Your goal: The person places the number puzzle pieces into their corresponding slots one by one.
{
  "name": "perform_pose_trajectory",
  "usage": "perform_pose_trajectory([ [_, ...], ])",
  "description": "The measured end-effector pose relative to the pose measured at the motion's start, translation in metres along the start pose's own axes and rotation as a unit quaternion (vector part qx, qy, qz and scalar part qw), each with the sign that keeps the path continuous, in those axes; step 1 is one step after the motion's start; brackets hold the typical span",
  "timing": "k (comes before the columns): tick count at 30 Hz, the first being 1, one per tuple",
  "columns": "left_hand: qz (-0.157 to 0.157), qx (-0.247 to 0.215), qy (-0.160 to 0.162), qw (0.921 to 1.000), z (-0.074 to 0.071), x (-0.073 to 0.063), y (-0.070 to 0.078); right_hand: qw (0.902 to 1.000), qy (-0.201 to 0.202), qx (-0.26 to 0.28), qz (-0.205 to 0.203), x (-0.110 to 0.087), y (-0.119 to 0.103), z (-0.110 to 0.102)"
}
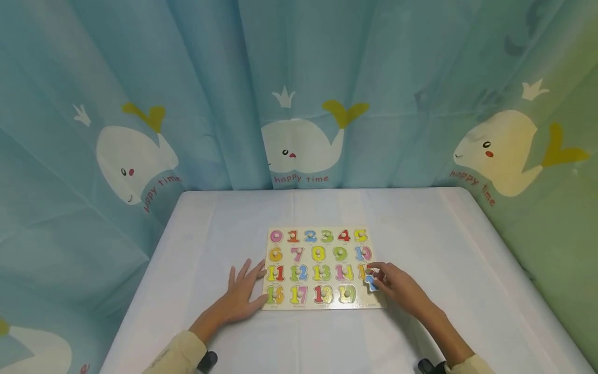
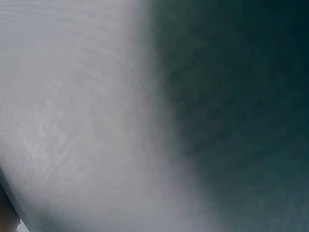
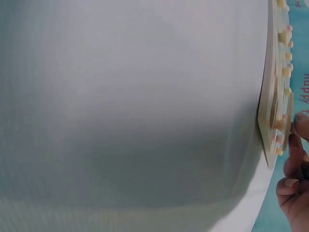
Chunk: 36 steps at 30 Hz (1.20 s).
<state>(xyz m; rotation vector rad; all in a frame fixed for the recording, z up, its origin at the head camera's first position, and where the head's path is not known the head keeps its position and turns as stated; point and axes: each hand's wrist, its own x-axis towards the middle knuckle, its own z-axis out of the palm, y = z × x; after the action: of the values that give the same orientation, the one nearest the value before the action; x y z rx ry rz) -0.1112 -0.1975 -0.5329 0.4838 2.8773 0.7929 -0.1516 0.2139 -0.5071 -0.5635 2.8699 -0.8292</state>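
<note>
A wooden number puzzle board (image 1: 337, 266) lies on the white table, with coloured number pieces that carry small knobs. At its lower right corner my right hand (image 1: 401, 286) pinches a blue number piece (image 1: 371, 283) with a white edge, tilted over the board and overlapping the 15. Under it, the bottom-right spot shows pale wood. My left hand (image 1: 244, 295) rests with spread fingers against the board's left edge. From the right wrist, the board (image 3: 264, 113) appears edge-on, and the fingers of my right hand (image 3: 295, 181) hold the thin piece (image 3: 288, 118) above it.
The white-covered table (image 1: 224, 228) spreads around the board on all sides. A blue curtain (image 1: 215, 104) printed with whales hangs behind it, turning greenish at the right. The left wrist view shows only blurred pale cloth (image 2: 87, 116) and dark teal fabric (image 2: 241, 96).
</note>
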Motion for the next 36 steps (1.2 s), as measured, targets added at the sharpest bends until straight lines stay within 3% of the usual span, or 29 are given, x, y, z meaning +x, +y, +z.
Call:
perform_pose_trajectory([
  [8, 0.008, -0.003, 0.007, 0.9999, -0.001, 0.004, -0.001, 0.9973, -0.069, 0.024, 0.007, 0.001, -0.008, -0.002],
  [14, 0.009, 0.003, 0.002, 0.9999, 0.0, 0.005, -0.001, 0.9976, -0.059, 0.006, 0.037, -0.001, -0.02, 0.0],
  [21, 0.018, 0.009, 0.03, 0.9994, 0.001, 0.005, -0.002, 0.9967, -0.032, 0.007, 0.074, 0.0, -0.031, 0.008],
  [25, 0.023, 0.007, 0.038, 0.999, 0.003, 0.004, -0.002, 0.9934, -0.036, 0.003, 0.108, 0.0, -0.037, 0.01],
  [36, 0.005, -0.002, 0.012, 0.9999, 0.004, 0.001, -0.004, 0.9899, -0.038, 0.01, 0.136, -0.003, -0.044, 0.015],
])
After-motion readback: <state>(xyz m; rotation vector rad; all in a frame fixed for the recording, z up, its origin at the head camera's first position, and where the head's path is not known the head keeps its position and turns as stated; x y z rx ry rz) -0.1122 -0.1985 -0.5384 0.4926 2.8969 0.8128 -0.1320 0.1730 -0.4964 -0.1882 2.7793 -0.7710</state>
